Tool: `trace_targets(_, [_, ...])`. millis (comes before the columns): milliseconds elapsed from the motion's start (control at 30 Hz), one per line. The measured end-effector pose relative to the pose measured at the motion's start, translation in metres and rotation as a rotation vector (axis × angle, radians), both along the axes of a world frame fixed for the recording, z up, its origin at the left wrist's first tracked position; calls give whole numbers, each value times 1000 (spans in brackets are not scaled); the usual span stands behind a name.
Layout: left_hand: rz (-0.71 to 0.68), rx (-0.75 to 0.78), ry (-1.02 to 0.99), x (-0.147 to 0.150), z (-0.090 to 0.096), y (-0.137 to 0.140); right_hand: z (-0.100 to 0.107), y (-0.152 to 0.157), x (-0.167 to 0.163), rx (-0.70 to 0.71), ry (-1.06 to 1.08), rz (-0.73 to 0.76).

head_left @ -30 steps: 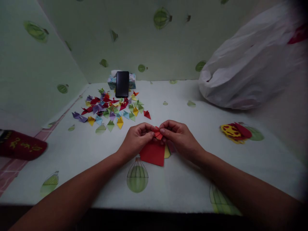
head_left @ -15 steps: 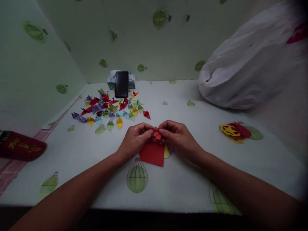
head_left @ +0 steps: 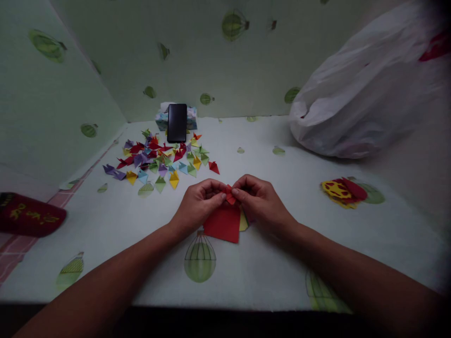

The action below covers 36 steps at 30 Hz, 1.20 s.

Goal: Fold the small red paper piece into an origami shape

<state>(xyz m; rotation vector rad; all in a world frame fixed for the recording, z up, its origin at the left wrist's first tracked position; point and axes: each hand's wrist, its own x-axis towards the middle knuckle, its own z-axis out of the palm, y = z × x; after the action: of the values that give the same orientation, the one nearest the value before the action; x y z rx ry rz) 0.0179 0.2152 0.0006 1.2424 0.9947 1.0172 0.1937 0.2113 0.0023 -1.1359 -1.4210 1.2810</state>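
Both hands, left (head_left: 198,203) and right (head_left: 259,199), pinch-closed on small red folded paper piece (head_left: 229,195), fold half-formed (heap of finished coloured paper folds (head_left: 160,159) on worktop (head_left: 282,263)).

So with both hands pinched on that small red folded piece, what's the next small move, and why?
Probably press the crease flat between the thumbs and fingertips. The left hand and right hand meet on the small red folded piece, held just above the red sheets on the table. It looks only partly folded next to the flat pieces in the pile.
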Motion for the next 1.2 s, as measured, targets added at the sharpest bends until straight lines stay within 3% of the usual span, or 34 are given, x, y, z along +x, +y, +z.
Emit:
trace_targets(500, [19, 110, 117, -6, -2, 3, -3, 8, 4, -91, 17, 143])
trace_targets(967, [6, 110, 171, -4, 3, 0, -3, 5, 2, 172, -208, 98])
trace_targets(1200, [-7, 79, 191, -3, 0, 1, -4, 4, 1, 93, -179, 125])
